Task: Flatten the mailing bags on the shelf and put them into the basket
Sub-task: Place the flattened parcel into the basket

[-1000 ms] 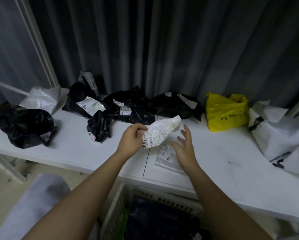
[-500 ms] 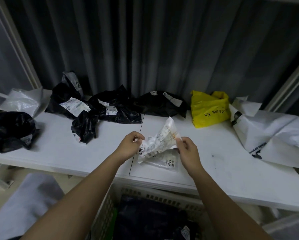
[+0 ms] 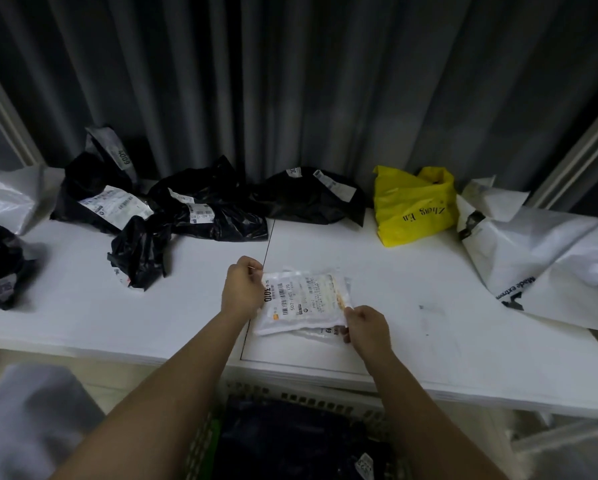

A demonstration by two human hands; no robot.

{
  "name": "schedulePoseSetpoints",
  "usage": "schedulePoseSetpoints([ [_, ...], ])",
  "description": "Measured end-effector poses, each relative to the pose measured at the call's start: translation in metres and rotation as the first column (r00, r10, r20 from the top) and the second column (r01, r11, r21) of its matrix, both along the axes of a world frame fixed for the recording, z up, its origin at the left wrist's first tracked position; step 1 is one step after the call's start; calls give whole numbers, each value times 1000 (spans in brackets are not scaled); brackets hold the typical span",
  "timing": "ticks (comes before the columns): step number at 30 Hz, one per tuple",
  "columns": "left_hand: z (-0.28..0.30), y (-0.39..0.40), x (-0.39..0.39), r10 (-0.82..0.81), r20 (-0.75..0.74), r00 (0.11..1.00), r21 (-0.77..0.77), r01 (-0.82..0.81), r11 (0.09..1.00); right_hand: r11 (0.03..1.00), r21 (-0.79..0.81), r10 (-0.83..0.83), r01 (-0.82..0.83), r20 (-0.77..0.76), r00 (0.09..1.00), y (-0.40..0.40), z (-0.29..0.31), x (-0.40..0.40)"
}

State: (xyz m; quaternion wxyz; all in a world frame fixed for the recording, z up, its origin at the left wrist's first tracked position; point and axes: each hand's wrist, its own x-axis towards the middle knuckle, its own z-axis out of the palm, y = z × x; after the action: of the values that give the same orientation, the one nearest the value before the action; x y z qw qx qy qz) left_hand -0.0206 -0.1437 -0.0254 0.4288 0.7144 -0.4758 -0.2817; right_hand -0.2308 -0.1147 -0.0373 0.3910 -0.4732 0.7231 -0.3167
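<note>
Left hand and right hand pinch opposite edges of the white bag, stretching it flat against the shelf.

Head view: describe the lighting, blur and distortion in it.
Head view: dim overall, the white shelf the brightest area; the black bags lose detail into the dark curtain. Wide-angle bending bows the shelf edge and tilts the frame posts. The label on the white mailing bag is readable; the grey shape bottom left is blurred.

bags along shelf back; basket below.
</note>
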Motion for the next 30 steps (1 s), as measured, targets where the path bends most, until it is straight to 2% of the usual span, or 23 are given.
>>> schedulePoseSetpoints([
  [2,-8,-2,-11,-28,124,992,8,28,1000,999,23,-43,43,27,999,0,-6,-4],
  [4,-12,5,-22,-105,278,955,-47,123,991,998,40,-55,54,30,998,3,-8,-6],
  [6,-15,11,-34,-221,440,871,-56,272,961,997,55,-58,58,-8,998,4,-11,-9],
  [7,-19,13,-39,-286,501,817,-1,331,944,997,55,-53,56,-51,997,5,-14,-9],
  [10,-33,17,-51,-434,600,671,237,370,899,999,36,-27,40,-305,952,7,-18,-8],
  [12,-41,19,-54,-471,641,606,308,359,881,998,-62,-53,25,-524,850,8,-21,-6],
  [13,-43,20,-56,-476,657,585,322,353,878,991,-130,-75,0,-575,815,8,-21,-5],
  [16,-49,19,-54,-498,689,526,347,364,864,931,-279,-3,-235,-650,760,0,-24,3],
  [18,-49,20,-52,-523,705,479,368,384,847,861,-235,172,-451,-700,693,-9,-25,11],
  [20,-50,21,-50,-549,709,443,384,410,827,799,-138,321,-586,-725,609,-14,-30,19],
  [23,-54,19,-47,-557,719,415,389,423,818,768,-52,390,-638,-752,532,-18,-42,26],
  [26,-56,17,-47,-541,725,426,377,413,829,778,-46,378,-626,-762,525,-19,-50,27],
  [30,-64,16,-49,-513,698,499,332,409,850,781,-61,364,-622,-765,532,-20,-58,29],
])
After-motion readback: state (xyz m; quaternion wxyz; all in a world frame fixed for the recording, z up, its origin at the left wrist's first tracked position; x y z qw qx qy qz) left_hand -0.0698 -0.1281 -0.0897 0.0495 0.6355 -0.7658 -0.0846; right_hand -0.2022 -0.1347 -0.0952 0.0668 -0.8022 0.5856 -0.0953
